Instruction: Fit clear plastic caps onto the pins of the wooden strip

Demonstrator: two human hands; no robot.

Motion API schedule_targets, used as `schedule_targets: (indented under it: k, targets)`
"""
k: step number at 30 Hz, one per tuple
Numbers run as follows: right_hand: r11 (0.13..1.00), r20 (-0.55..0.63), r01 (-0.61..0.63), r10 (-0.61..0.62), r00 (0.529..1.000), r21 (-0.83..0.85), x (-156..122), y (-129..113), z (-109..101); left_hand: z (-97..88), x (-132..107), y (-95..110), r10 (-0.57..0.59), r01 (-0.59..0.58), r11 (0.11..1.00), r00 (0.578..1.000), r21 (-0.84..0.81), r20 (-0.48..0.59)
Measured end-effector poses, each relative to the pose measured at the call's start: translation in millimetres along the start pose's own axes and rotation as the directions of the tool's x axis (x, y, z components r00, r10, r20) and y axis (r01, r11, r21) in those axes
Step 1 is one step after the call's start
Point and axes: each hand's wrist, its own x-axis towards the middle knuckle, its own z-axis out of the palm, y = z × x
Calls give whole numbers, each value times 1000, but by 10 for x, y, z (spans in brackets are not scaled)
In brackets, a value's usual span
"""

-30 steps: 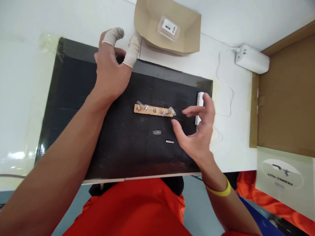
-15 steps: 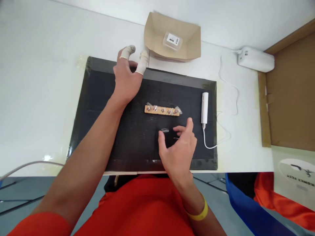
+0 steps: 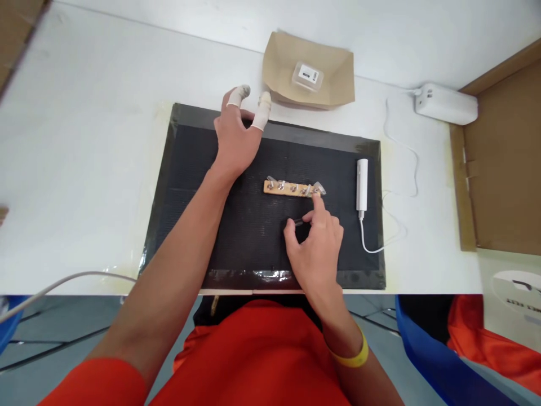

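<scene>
My left hand (image 3: 237, 138) rests over the far edge of the black mat (image 3: 228, 237). White finger covers sit on two of its digits, which are spread apart with nothing between them. A wooden strip (image 3: 287, 188) lies mid-mat, bearing several small metal studs and clear plastic pieces that look like nail tips. My right hand (image 3: 316, 245) is just in front of it. Its index finger reaches to the strip's right end and appears to touch it. Between the thumb and another finger of that hand is a small clear nail tip (image 3: 298, 222).
Beyond the mat stands an open brown paper tray (image 3: 338, 84) holding a labelled clear plastic box (image 3: 307, 76). A white stick-shaped device (image 3: 362, 185) with a cable lies at the mat's right. Farther right are a white power block (image 3: 447, 104) and a cardboard box (image 3: 505, 169).
My right index finger has stretched forward to the strip's right end. Thumb and another finger have closed in on the clear nail tip. My left hand keeps its pose; the whole view has shifted.
</scene>
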Motion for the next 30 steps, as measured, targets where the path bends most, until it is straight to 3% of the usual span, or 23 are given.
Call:
schedule_targets:
  k: [7,14,20,30]
  targets:
    - [982,-117,169,-179,977,-86,-216,166,-49,-29,-25,70,-24,24,1000,999,-7,21]
    - [975,-107,201,-211,972,-96,-309,266,-180,-54,-37,151,-51,50,998,998,32,36]
    - [950,-102,268,-286,953,-158,-306,311,-255,-59,-27,132,-40,39,999,999,23,34]
    - [931,-162,349,-362,918,-103,-365,382,-298,-62,-14,76,-17,15,999,998,32,58]
